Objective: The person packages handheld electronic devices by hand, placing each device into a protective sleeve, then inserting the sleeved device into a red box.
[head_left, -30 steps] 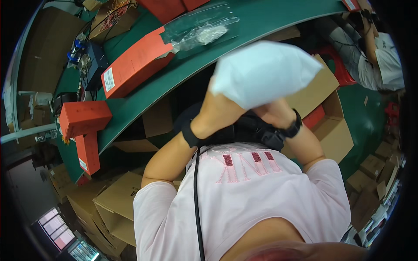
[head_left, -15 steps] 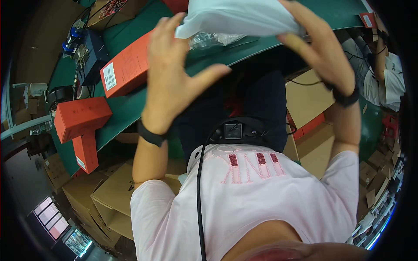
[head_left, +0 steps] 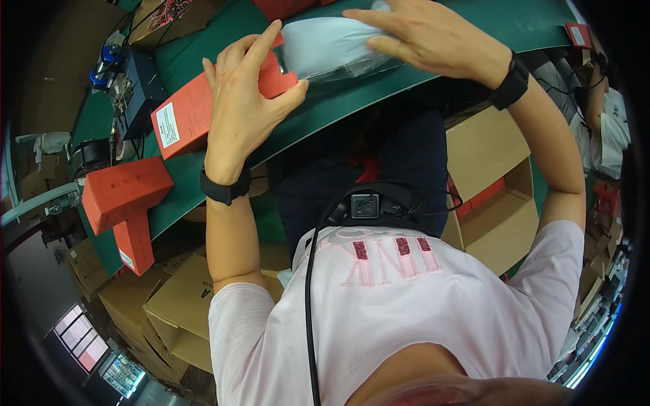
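Note:
My left hand (head_left: 238,111) is wrapped over the end of a long red-orange carton (head_left: 186,111) lying on the green table; its end flaps stand out beside my thumb and fingers. At that end lies a soft white wrapped bundle (head_left: 321,47), with clear plastic film (head_left: 369,70) along its near side. My right hand (head_left: 440,40) grips the bundle's right part, fingers pointing left across it. How far the bundle reaches into the carton is hidden behind my left fingers.
Two more red-orange boxes (head_left: 128,189) sit at the table's left edge, near a dark blue device (head_left: 142,88) with cables. Open brown cartons (head_left: 491,196) stand below the table on both sides. Another person's arm (head_left: 594,101) is at the far right.
The white bundle has come down to the carton's end. My left hand has closed on the carton, whose flaps now show. My right hand has shifted over the bundle's top.

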Demonstrator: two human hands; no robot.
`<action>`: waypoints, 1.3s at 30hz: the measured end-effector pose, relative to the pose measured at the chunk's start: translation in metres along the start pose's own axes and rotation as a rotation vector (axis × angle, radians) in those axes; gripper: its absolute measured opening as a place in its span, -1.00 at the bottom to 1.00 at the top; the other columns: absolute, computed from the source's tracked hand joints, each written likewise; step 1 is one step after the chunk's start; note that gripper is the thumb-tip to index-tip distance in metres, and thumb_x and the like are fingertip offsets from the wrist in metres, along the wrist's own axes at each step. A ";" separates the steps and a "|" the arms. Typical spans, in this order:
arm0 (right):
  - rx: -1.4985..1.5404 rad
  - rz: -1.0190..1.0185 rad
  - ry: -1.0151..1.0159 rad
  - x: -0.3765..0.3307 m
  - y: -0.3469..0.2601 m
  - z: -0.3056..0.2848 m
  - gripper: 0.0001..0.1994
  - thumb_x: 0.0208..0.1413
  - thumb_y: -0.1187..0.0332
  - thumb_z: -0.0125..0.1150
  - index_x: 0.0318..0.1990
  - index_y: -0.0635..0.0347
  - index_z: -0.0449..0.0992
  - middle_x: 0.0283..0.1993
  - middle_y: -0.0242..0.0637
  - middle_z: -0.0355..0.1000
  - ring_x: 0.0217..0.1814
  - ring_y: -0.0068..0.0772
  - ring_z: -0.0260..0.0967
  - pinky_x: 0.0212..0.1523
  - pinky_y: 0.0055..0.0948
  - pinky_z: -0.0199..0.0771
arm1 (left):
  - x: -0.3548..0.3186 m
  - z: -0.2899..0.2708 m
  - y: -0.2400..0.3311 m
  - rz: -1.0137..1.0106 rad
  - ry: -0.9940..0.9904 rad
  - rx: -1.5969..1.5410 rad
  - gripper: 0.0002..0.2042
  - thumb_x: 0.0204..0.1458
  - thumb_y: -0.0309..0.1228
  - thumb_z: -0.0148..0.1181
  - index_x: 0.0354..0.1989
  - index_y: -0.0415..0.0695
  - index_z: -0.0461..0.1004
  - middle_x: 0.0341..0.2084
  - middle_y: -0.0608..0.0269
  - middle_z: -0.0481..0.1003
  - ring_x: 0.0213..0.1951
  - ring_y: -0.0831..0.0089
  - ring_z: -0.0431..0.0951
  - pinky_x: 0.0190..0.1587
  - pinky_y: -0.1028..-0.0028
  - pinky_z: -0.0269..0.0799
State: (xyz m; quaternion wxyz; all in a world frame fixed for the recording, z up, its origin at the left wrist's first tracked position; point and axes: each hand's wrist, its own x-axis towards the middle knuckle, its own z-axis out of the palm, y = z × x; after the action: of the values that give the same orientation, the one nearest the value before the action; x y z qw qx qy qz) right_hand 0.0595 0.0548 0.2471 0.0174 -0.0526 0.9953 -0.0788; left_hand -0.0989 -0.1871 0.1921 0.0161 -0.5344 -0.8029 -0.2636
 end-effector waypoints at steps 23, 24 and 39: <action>0.974 0.713 0.026 -0.017 0.049 0.068 -0.48 -0.03 -0.08 0.47 -0.48 0.31 0.54 -0.53 -0.19 0.41 -0.60 -0.38 0.25 -0.61 -0.37 0.17 | 0.014 0.017 0.043 -0.221 -0.045 -0.769 -0.37 0.06 -0.55 0.36 0.34 -0.35 0.32 0.19 0.09 0.47 0.17 0.44 0.48 0.25 0.46 0.34; 1.048 0.637 0.174 -0.014 0.048 0.078 -0.50 -0.02 -0.04 0.47 -0.45 0.33 0.54 -0.54 -0.21 0.40 -0.62 -0.38 0.24 -0.62 -0.36 0.15 | 0.013 0.018 0.043 -0.221 -0.048 -0.767 -0.37 0.06 -0.55 0.36 0.34 -0.35 0.32 0.19 0.09 0.47 0.17 0.44 0.48 0.25 0.46 0.34; 1.902 0.633 0.016 -0.022 0.034 0.070 -0.65 0.09 0.23 0.20 -0.01 0.15 0.40 -0.07 -0.19 0.42 -0.09 -0.23 0.36 -0.11 -0.21 0.43 | 0.012 0.013 0.036 -0.220 -0.027 -0.859 -0.35 0.04 -0.61 0.32 0.37 -0.33 0.29 0.24 0.06 0.44 0.23 0.39 0.45 0.32 0.43 0.29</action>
State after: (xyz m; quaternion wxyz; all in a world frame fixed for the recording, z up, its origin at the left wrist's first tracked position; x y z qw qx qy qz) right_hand 0.0810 0.0799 0.1728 0.0657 0.2510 0.4870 -0.8340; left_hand -0.0697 -0.1605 0.1989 -0.2462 -0.4074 -0.6727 -0.5664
